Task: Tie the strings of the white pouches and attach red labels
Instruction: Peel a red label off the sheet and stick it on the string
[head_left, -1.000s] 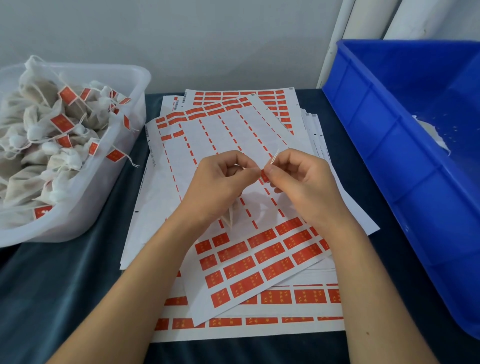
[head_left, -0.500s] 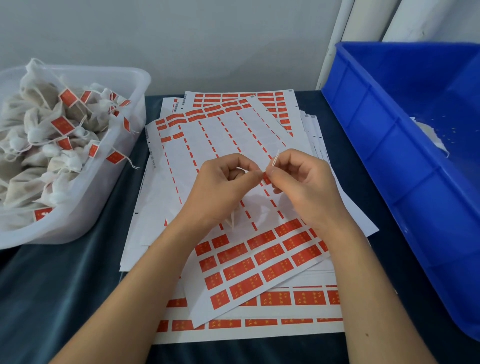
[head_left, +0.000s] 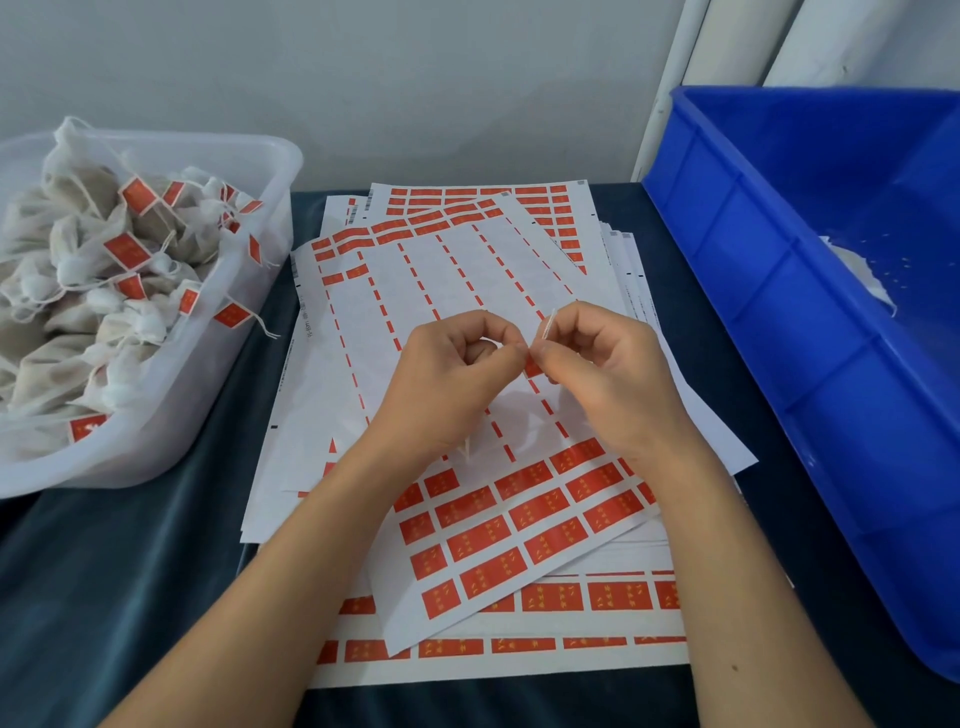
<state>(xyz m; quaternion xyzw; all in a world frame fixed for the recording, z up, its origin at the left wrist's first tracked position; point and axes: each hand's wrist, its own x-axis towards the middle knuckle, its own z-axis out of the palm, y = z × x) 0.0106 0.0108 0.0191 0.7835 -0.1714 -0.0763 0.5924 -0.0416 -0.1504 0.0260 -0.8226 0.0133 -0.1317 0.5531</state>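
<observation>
My left hand and my right hand meet fingertip to fingertip above the label sheets. Between thumbs and forefingers both pinch a small red label, mostly hidden by the fingers. A thin white string sticks up out of my right hand's pinch. A pale scrap hangs below my left hand; the pouch itself is hidden. The top sheet is peeled bare in its upper part, and rows of red labels remain on its lower part.
A clear plastic tub at the left holds several tied white pouches with red labels. A big blue crate stands at the right, something white inside it. The sheets lie on a dark blue cloth.
Both hands stay pinched together on the label; they have shifted only slightly, and the fingers have worked a little at the pinch.
</observation>
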